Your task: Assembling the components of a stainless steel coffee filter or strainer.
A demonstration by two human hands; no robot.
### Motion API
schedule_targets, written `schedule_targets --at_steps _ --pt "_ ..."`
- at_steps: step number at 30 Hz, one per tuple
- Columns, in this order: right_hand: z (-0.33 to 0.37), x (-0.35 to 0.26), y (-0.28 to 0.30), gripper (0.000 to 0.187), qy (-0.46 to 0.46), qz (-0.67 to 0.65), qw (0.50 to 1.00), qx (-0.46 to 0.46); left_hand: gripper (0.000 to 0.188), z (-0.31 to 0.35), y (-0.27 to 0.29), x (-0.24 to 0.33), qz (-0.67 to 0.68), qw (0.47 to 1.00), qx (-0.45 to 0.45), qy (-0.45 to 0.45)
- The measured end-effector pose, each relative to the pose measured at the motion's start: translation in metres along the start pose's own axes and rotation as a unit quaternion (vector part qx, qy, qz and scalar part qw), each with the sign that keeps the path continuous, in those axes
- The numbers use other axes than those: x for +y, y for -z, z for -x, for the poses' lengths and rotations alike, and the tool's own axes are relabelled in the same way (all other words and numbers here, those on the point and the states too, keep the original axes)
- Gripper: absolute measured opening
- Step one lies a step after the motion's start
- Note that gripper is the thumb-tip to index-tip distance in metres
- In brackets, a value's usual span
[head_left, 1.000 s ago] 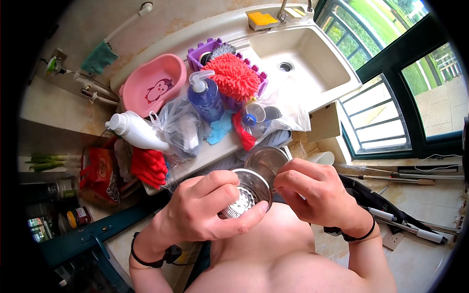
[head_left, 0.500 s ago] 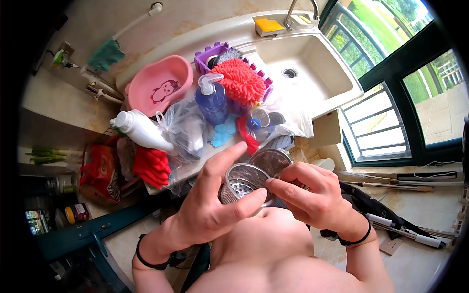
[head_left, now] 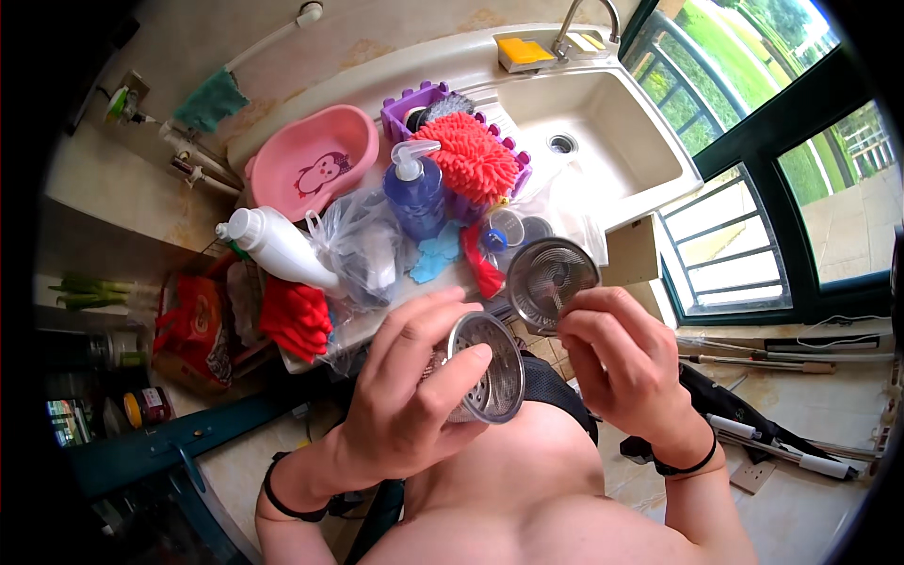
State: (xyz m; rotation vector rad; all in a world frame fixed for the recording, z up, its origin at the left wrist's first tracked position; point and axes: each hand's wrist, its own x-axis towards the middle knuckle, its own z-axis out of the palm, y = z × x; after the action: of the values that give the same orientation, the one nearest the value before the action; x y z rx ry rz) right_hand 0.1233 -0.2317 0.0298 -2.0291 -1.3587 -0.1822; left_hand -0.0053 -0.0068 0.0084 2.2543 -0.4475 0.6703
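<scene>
Between the thumb and fingers of my left hand [head_left: 400, 400] is a round metal mesh strainer [head_left: 502, 379] with a perforated bottom, tilted so its mouth faces right. My right hand [head_left: 621, 358] pinches the rim of a second metal mesh strainer [head_left: 550, 281], raised higher and apart from the first. Its open mouth faces up toward me. Just beyond the second strainer are clear plastic cups [head_left: 506, 226] and a strip of red cloth [head_left: 480, 262].
A blue pump bottle [head_left: 417, 202], a red chenille mitt [head_left: 466, 155] on a purple basket [head_left: 400, 115], a white bottle [head_left: 273, 247], a clear plastic bag [head_left: 363, 245] and a pink basin [head_left: 315, 155] crowd the counter. The sink [head_left: 603, 122] lies at the far right, by a window.
The two strainers have moved apart. My right hand has lifted its strainer up and to the right; my left hand has turned the other strainer onto its side.
</scene>
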Motion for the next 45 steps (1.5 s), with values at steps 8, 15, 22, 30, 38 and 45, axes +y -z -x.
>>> schedule_targets --at_steps 8,15,22,30,38,45 --pt "-0.003 -0.011 -0.003 0.027 0.017 0.004 1.0 0.014 0.073 0.0 -0.006 0.005 0.002 0.999 0.033 0.004" --pt "-0.003 -0.016 -0.006 0.032 0.038 0.007 0.999 -0.03 0.062 0.003 -0.009 0.011 -0.046 0.997 0.057 0.019" --pt "-0.001 -0.02 -0.008 0.037 0.087 0.053 0.995 -0.021 0.069 0.007 -0.003 0.01 -0.007 0.999 0.038 0.022" --pt "0.004 -0.029 -0.004 0.03 0.061 0.054 0.997 0.005 0.086 0.017 -0.004 0.004 -0.042 0.995 0.077 -0.041" --pt "0.009 -0.016 0.004 0.014 -0.224 -0.353 0.908 0.025 0.126 0.034 0.014 0.003 0.026 0.997 0.051 0.06" --pt "-0.005 -0.001 0.017 0.012 -0.372 -0.545 0.751 0.016 0.122 0.033 -0.002 0.004 0.207 0.96 0.11 0.154"
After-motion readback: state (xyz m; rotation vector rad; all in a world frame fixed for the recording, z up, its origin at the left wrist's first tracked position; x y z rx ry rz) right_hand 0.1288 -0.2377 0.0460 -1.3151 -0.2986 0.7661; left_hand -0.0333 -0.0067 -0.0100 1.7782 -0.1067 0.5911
